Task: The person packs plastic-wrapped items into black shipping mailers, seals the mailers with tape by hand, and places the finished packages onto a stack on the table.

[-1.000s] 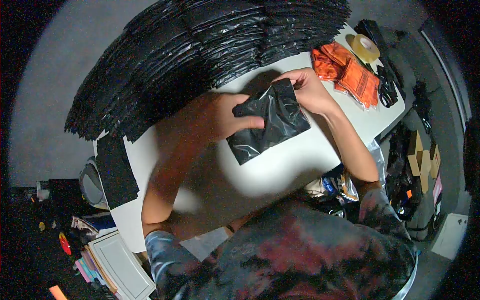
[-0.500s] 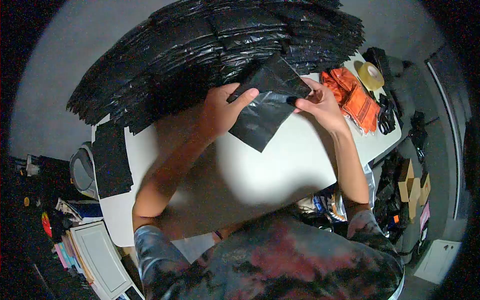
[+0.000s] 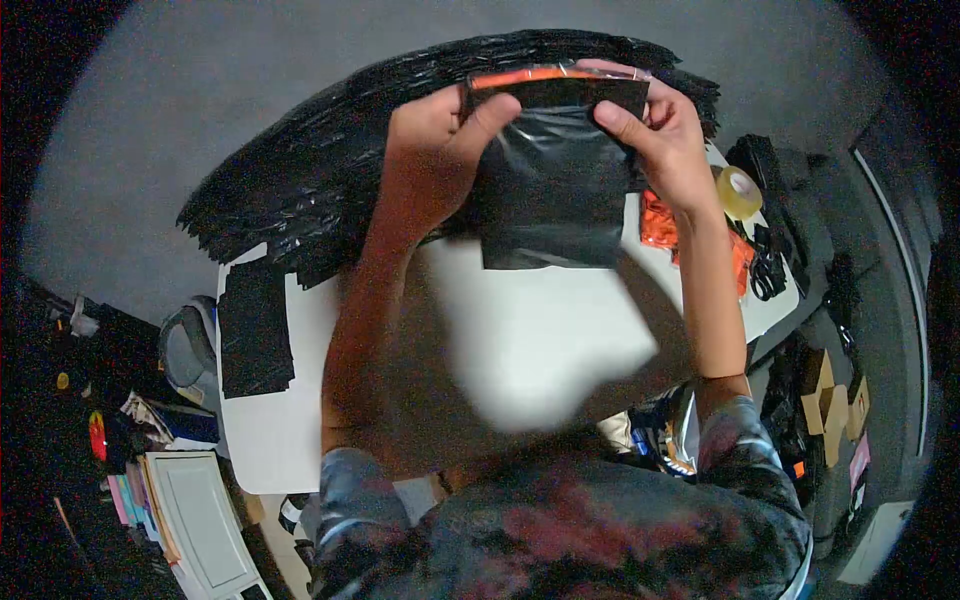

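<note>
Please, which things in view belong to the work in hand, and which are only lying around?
Seemingly in the work:
black pouch, orange at its far edge, held by left hand and right hand
large black stack
orange packets

Probably just lying about:
tape roll
cardboard boxes

The white table (image 3: 540,340) carries wide rows of black bags (image 3: 300,170), a smaller black pile (image 3: 255,330), orange packets (image 3: 658,222) and a tape roll (image 3: 740,193)

- White counter (image 3: 540,340) in the middle, bright at its centre, shadowed around.
- Plain grey surface (image 3: 300,70) at the far side, floor or wall unclear.
- White panelled cabinet (image 3: 205,510), near left.
- Long pale strip (image 3: 890,270), right.
</note>
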Action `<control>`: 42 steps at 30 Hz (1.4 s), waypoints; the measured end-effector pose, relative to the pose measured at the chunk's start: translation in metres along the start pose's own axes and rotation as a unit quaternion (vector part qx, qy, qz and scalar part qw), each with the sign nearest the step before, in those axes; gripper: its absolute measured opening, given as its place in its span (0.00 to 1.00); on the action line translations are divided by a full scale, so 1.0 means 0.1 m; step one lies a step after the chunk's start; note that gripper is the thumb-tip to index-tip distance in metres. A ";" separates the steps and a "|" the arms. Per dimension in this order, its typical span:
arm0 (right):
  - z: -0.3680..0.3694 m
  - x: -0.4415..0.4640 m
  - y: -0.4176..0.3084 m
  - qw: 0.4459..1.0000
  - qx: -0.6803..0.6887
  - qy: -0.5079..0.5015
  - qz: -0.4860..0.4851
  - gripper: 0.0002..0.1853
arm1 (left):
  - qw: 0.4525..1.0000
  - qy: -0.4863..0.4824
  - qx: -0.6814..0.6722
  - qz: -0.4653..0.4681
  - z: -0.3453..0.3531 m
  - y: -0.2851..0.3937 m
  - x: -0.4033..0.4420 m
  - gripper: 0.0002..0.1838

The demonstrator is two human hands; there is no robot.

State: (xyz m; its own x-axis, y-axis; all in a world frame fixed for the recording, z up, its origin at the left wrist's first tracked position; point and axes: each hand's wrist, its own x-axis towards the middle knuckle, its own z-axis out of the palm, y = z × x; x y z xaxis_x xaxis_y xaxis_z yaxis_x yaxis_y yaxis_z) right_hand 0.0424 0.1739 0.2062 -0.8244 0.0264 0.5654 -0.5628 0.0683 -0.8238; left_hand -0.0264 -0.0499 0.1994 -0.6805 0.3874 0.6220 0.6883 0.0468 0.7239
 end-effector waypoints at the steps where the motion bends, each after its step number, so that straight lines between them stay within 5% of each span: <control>1: -0.07 0.07 0.06 0.999 -0.032 -0.015 -0.004 0.18 | 1.000 0.001 0.002 0.002 -0.01 0.04 0.03 0.18; 4: -0.11 0.14 0.06 0.998 0.010 -0.059 -0.008 0.16 | 0.997 0.065 -0.008 0.030 0.08 0.09 0.05 0.13; 6: -0.13 0.19 0.16 0.999 -0.017 -0.033 -0.011 0.16 | 0.975 0.089 -0.190 0.071 0.16 0.09 0.04 0.12; 8: -0.17 0.19 0.21 0.994 -0.079 -0.067 0.028 0.16 | 0.978 0.064 -0.184 0.072 0.10 -0.10 0.02 0.16; 11: -0.22 0.18 0.24 0.989 -0.112 -0.079 0.054 0.19 | 0.999 0.019 0.023 0.028 0.00 -0.18 0.04 0.18; 16: -0.17 0.13 0.35 0.992 -0.116 -0.046 0.024 0.17 | 0.991 -0.028 -0.134 -0.011 0.03 -0.42 0.12 0.09; 18: -0.20 0.15 0.35 0.967 -0.241 -0.073 -0.026 0.11 | 0.989 -0.039 -0.140 0.000 0.02 -0.44 0.11 0.09; 20: -0.18 0.13 0.31 0.960 -0.273 -0.064 -0.001 0.07 | 0.990 -0.049 0.123 0.036 -0.04 -0.40 0.10 0.07; 24: -0.20 0.16 0.34 0.951 -0.281 -0.105 -0.073 0.07 | 0.989 -0.067 0.129 -0.027 -0.05 -0.43 0.09 0.08; 29: -0.25 0.16 0.41 0.960 -0.266 -0.086 -0.004 0.08 | 0.997 -0.072 0.020 0.002 -0.05 -0.53 0.11 0.07; 31: -0.23 0.15 0.39 0.950 -0.306 -0.056 0.030 0.07 | 0.993 -0.058 0.107 0.001 -0.02 -0.49 0.09 0.07; 33: -0.21 0.14 0.38 0.947 -0.316 -0.058 0.019 0.09 | 0.980 -0.043 0.193 0.000 0.01 -0.43 0.08 0.06; 42: -0.14 0.10 0.32 0.928 -0.350 -0.121 -0.039 0.20 | 0.992 0.021 0.108 0.067 0.23 -0.52 0.06 0.05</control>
State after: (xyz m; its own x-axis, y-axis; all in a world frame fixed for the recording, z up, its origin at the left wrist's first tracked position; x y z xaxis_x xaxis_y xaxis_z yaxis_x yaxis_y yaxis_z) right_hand 0.0168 0.1903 0.1861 -0.8202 -0.2253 0.5258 -0.5136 0.6947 -0.5036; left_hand -0.0607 -0.0285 0.1588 -0.5858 0.3658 0.7232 0.8081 0.1948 0.5560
